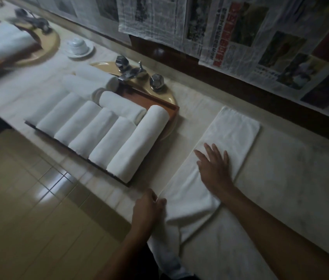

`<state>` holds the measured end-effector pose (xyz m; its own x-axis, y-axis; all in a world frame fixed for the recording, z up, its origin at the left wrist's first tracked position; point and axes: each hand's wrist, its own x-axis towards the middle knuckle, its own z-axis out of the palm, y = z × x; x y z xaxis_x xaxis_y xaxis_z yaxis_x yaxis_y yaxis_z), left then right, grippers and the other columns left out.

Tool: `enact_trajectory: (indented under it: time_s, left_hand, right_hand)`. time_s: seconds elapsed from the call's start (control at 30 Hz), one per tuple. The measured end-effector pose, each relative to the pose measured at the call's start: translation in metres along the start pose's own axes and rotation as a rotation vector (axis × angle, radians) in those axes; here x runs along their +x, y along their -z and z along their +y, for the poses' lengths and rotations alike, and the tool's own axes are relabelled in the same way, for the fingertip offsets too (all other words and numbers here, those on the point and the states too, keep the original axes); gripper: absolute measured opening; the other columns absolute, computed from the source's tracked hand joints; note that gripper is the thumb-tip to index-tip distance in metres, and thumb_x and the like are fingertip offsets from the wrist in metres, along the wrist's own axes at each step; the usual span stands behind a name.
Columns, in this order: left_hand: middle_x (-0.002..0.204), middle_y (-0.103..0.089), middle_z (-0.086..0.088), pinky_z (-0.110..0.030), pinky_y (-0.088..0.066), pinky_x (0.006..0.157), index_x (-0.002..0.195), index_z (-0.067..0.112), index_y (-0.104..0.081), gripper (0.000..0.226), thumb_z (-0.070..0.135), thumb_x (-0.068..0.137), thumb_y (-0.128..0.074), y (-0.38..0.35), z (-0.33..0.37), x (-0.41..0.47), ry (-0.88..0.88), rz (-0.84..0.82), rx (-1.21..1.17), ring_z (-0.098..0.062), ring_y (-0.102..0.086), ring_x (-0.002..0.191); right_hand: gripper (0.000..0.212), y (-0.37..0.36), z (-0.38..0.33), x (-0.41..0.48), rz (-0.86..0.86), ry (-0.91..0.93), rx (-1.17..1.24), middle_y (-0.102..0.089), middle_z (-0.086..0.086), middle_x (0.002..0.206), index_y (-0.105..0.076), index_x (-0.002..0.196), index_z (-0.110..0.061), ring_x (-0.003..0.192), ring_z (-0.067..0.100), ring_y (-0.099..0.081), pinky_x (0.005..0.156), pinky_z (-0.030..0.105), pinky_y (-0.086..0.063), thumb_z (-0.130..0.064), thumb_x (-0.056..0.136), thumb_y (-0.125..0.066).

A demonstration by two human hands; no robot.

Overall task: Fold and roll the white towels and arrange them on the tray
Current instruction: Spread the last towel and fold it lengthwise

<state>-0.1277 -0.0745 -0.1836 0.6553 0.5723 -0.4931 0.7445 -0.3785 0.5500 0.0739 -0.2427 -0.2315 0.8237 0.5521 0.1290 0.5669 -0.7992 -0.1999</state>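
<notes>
The long white folded cotton towel (216,158) lay flat on the pale marble counter (280,178), to the right of the tray. The right hand (214,166) rested palm-down on the middle of this towel, with its fingers (208,150) spread wide and straight, pointing to the far end. It held nothing; it only pressed on the cloth. The left hand (147,207) was at the near left edge of the towel, at the counter's front border. Its fingers (159,202) were curled narrow and touched the towel's edge, but I cannot tell if they really pinched it. The near end of the towel was loose and wrinkled, and it hung over the front of the counter. The far end was a clean rectangle with sharp corners.

On the brown rectangular wooden tray (167,110), which sat over a beige sink (170,98), the rolled white towels (107,134) lay side by side in a row, touching each other, with some more rolls behind them.
</notes>
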Motion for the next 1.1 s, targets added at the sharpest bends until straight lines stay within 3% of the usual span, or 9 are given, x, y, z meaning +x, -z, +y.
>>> enact_trajectory:
  time_s: [0.1,0.2,0.37,0.5,0.53,0.6,0.7,0.93,1.1]
  left_hand:
    - [0.085,-0.069,0.000,-0.040,-0.059,0.073,0.088,0.024,-0.056,0.023,0.042,0.093,-0.069,0.002,0.001,-0.002,0.022,-0.004,-0.016,-0.019,-0.067,0.077]
    - [0.090,-0.065,-0.001,-0.039,-0.058,0.078,0.094,0.019,-0.060,0.018,0.037,0.098,-0.063,0.000,0.005,-0.006,0.002,-0.038,-0.034,-0.019,-0.064,0.083]
    - [0.122,-0.067,-0.009,-0.046,-0.052,0.104,0.113,0.021,-0.068,0.029,0.041,0.093,-0.064,-0.005,0.018,-0.023,0.331,-0.405,-0.756,-0.029,-0.065,0.110]
    - [0.125,-0.068,-0.011,-0.050,-0.052,0.105,0.125,0.020,-0.064,0.053,0.041,0.077,-0.068,-0.003,0.009,-0.037,0.233,-0.541,-0.596,-0.031,-0.067,0.112]
    - [0.122,-0.068,-0.010,-0.049,-0.054,0.103,0.124,0.019,-0.063,0.046,0.038,0.082,-0.065,-0.002,0.007,-0.041,0.153,-0.512,-0.470,-0.029,-0.067,0.109]
    - [0.108,-0.069,-0.005,-0.043,-0.057,0.088,0.117,0.022,-0.058,0.022,0.035,0.100,-0.054,-0.006,-0.008,-0.045,-0.017,-0.256,-0.199,-0.024,-0.068,0.096]
    - [0.076,-0.065,0.001,-0.041,-0.052,0.065,0.094,0.025,-0.051,0.015,0.036,0.104,-0.054,-0.008,-0.027,-0.051,-0.099,0.107,-0.165,-0.019,-0.063,0.070]
    - [0.081,-0.063,0.001,-0.037,-0.049,0.062,0.092,0.018,-0.050,0.018,0.032,0.102,-0.058,-0.012,-0.039,-0.049,0.046,0.154,-0.195,-0.017,-0.061,0.072]
    - [0.086,-0.065,0.000,-0.046,-0.059,0.075,0.091,0.018,-0.055,0.016,0.031,0.099,-0.060,-0.004,-0.038,-0.042,0.100,0.089,-0.229,-0.021,-0.066,0.079]
  right_hand:
    - [0.043,0.007,-0.030,-0.024,-0.027,0.086,0.055,-0.050,0.006,0.154,-0.061,0.139,-0.030,0.146,0.026,-0.042,0.116,0.060,-0.029,-0.034,0.099,-0.046]
    - [0.052,0.003,-0.046,-0.047,-0.263,0.180,0.092,-0.038,-0.002,0.163,-0.053,0.145,-0.034,0.153,0.018,-0.029,0.120,0.061,-0.025,-0.039,0.100,-0.027]
    - [0.045,0.013,-0.037,-0.028,-0.391,0.118,0.250,-0.029,-0.008,0.167,-0.053,0.146,-0.035,0.157,0.011,-0.014,0.125,0.056,-0.009,-0.020,0.108,-0.036]
    - [0.048,0.021,-0.037,-0.028,-0.412,0.133,0.240,-0.025,-0.009,0.168,-0.049,0.150,-0.036,0.157,0.010,-0.010,0.125,0.050,-0.004,-0.016,0.108,-0.038]
    - [0.048,0.020,-0.037,-0.029,-0.404,0.140,0.224,-0.024,-0.009,0.169,-0.048,0.150,-0.036,0.157,0.010,-0.010,0.125,0.050,-0.004,-0.017,0.108,-0.038]
    - [0.047,0.014,-0.036,-0.032,-0.379,0.161,0.193,-0.023,-0.008,0.169,-0.046,0.152,-0.036,0.158,0.012,-0.010,0.124,0.051,-0.006,-0.020,0.108,-0.037]
    - [0.049,0.002,-0.033,-0.036,-0.337,0.169,0.158,-0.026,-0.008,0.168,-0.046,0.150,-0.039,0.157,0.014,-0.015,0.123,0.052,-0.010,-0.028,0.106,-0.030]
    - [0.056,-0.008,-0.031,-0.047,-0.181,0.238,-0.027,-0.036,0.004,0.164,-0.048,0.149,-0.035,0.152,0.029,-0.032,0.118,0.060,-0.025,-0.023,0.096,-0.034]
    - [0.045,-0.008,-0.064,-0.076,-0.020,0.275,0.091,-0.045,0.013,0.157,-0.055,0.145,-0.027,0.149,0.034,-0.036,0.118,0.059,-0.030,-0.033,0.100,-0.050]
